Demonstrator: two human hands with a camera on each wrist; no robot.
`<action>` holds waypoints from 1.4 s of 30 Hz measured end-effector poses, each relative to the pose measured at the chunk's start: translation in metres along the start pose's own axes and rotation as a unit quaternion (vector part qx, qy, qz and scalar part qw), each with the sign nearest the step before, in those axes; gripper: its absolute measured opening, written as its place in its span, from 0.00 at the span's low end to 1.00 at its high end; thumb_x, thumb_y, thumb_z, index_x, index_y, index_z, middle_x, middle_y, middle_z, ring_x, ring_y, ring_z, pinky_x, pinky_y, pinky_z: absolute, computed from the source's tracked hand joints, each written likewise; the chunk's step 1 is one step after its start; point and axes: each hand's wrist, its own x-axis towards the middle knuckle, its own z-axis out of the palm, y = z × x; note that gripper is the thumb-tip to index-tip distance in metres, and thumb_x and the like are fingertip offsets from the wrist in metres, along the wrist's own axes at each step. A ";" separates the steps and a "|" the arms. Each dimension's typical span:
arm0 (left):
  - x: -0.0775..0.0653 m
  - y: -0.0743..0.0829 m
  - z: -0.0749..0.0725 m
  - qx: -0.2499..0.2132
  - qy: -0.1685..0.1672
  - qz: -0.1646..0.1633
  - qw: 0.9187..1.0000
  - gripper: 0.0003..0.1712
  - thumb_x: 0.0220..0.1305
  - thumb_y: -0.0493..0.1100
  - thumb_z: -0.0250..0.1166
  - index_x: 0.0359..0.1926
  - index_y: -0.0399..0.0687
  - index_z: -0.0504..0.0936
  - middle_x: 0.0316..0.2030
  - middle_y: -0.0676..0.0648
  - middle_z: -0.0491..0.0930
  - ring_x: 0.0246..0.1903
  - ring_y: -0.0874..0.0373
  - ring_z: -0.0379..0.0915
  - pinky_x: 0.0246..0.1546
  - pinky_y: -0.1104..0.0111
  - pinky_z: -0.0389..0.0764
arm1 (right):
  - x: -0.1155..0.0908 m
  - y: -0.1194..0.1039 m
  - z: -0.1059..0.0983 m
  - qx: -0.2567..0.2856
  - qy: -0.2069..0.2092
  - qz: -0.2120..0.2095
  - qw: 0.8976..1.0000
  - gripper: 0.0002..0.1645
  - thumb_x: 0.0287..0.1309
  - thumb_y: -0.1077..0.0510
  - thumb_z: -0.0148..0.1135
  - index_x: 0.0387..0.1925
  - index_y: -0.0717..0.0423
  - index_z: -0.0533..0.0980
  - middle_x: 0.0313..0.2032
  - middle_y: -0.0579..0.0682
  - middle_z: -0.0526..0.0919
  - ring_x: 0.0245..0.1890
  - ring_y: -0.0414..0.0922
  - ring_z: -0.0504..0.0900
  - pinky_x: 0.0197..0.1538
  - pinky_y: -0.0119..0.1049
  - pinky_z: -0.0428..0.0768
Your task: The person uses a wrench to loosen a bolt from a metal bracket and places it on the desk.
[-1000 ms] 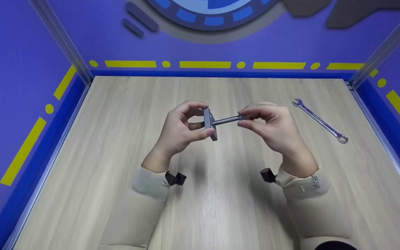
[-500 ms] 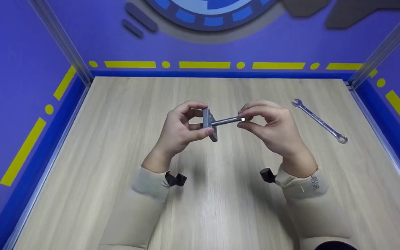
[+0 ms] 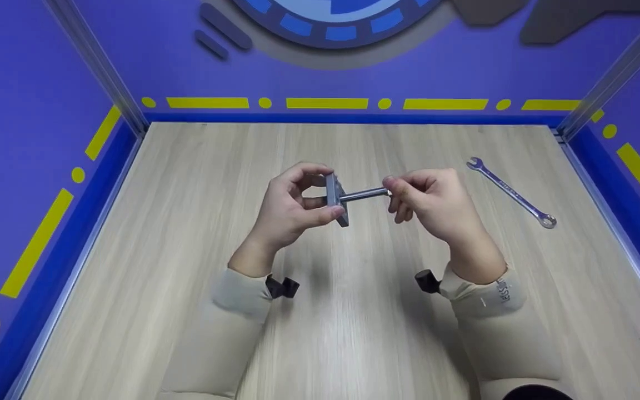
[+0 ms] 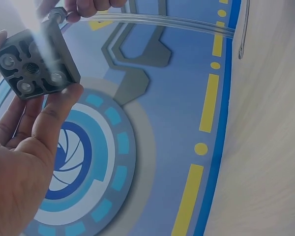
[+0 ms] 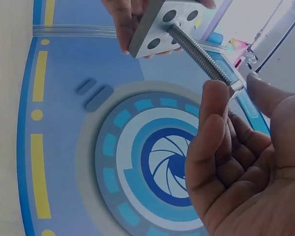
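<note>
My left hand (image 3: 292, 205) grips a square grey metal plate (image 3: 331, 189) by its edges, above the table. In the right wrist view the plate (image 5: 160, 29) shows round holes near its corners, and a long threaded bolt (image 5: 199, 51) stands out from its middle. The left wrist view gives the plate's other face (image 4: 43, 81), with a threaded centre hole and recessed screws. My right hand (image 3: 434, 203) has thumb and curled index finger at the far end of the bolt (image 3: 364, 194), the other fingers folded below.
A combination wrench (image 3: 511, 194) lies on the wooden table (image 3: 203, 178) to the right of my right hand. Blue printed panels (image 3: 320, 83) wall in the back and both sides. Small black cameras (image 3: 428, 280) are strapped to both wrists.
My right hand has turned at the bolt's end: the thumb has rolled up and over, and the other fingers have swung below. The left hand and plate stay almost still.
</note>
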 end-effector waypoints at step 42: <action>0.001 -0.002 -0.003 0.003 0.007 -0.005 1.000 0.35 0.57 0.31 0.82 0.65 0.30 0.81 0.55 0.44 0.83 0.55 0.53 0.85 0.61 0.52 0.96 | 0.003 0.013 0.007 -0.044 0.076 -0.179 0.980 0.13 0.53 0.75 0.85 0.41 0.62 0.94 0.43 0.58 0.96 0.46 0.31 0.91 0.51 0.25 0.92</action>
